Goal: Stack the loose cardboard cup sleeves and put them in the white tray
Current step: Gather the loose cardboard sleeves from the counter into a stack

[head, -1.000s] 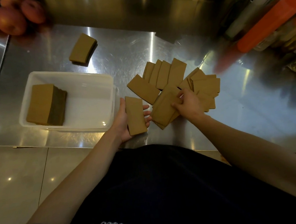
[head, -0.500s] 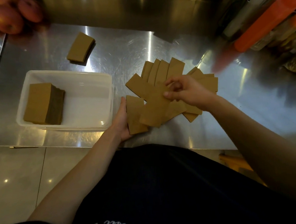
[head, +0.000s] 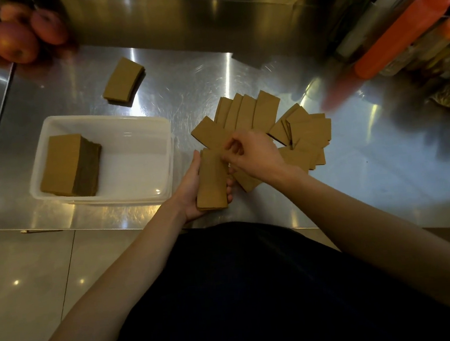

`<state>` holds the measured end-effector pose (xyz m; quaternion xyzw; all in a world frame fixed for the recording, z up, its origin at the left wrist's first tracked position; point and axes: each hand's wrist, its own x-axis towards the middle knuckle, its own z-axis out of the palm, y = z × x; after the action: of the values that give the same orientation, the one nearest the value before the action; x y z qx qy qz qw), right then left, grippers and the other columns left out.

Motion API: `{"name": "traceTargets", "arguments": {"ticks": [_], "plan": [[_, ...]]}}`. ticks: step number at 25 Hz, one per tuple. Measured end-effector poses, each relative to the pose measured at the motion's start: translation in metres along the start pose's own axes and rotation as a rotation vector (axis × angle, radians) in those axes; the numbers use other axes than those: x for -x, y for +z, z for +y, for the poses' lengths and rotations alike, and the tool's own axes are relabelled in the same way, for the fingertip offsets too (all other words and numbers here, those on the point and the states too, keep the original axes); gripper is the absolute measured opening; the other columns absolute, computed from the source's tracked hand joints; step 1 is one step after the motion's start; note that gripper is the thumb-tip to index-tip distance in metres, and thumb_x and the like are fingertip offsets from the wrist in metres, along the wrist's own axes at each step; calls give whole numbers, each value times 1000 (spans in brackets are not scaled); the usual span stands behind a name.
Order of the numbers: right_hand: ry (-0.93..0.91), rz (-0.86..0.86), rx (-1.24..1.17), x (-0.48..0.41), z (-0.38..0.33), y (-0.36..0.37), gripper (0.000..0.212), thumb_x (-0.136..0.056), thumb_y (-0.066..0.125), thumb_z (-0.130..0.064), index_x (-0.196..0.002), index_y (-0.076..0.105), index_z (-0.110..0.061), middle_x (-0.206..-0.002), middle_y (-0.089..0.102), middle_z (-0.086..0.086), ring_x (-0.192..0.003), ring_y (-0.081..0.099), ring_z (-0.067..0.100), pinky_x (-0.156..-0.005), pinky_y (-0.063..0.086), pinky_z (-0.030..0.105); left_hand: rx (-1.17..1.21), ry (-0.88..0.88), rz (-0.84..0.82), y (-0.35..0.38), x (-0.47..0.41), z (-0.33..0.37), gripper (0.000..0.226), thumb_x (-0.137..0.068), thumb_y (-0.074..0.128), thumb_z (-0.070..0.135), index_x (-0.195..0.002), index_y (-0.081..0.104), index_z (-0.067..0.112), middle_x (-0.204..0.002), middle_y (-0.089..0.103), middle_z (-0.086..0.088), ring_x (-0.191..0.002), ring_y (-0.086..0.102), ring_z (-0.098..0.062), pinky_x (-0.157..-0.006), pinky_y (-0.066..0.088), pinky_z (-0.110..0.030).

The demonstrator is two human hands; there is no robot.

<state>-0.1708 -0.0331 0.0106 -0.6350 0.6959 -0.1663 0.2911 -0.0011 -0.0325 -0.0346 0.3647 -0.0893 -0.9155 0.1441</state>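
Two bare hands at centre frame, over a steel counter [head: 235, 66].
Left hand [head: 192, 186]: palm up, fingers curled around a small stack [head: 211, 181] of sleeves, gripping it by its long edges; stack lies lengthwise toward the person.
Right hand [head: 254, 154]: fingers bent, fingertips [head: 226, 153] pinched at the top end of that stack; whether it grips a sleeve there cannot be told.
Loose sleeves [head: 248, 112]: fanned flat on the counter just above and right of the hands, overlapping one another, some partly under the right hand.
Tray [head: 129, 120]: white, left of centre, just beside the left hand. Holds one tall sleeve pile [head: 63, 165] against its left wall; remainder of floor bare.
Second pile [head: 123, 82]: short, on the counter above the tray, apart from it.
Apples [head: 12, 37]: red, upper left corner.
Orange bottle [head: 403, 32]: upper right, tilted, blurred.
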Motion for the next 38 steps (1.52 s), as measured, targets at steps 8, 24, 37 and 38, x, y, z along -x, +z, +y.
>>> {"name": "traceTargets", "arguments": {"ticks": [8,24,37,38], "plan": [[433,-29,206,15,77,2,61,-78,69,-54,-125,52,-17,-121,56,5,-102,59,23,-77,52,37,97,45,42,-13,-3,1,78,-87,42,72,-118,58,2,-92,63,-14,-79,59,-25,-72,52,-38],[408,68,-159,17,76,-8,68,-74,81,-28,-128,40,-15,-123,53,6,-111,55,24,-90,52,43,163,139,122,-20,-5,3,44,-90,49,57,-122,63,30,-91,61,-15,-74,55,-26,-69,47,-37],[277,-189,241,-22,57,-4,62,-73,81,-38,-116,48,-10,-113,49,9,-100,53,25,-80,49,36,148,152,141,-22,-6,6,45,-90,49,58,-122,62,28,-90,61,-16,-74,55,-27,-69,46,-38],[269,-190,142,-19,57,-6,55,-74,80,-35,-112,47,-12,-106,50,5,-97,54,22,-75,47,32,150,155,140,-22,-6,7,46,-91,49,58,-123,62,28,-90,61,-16,-75,55,-27,-70,46,-38]]}}
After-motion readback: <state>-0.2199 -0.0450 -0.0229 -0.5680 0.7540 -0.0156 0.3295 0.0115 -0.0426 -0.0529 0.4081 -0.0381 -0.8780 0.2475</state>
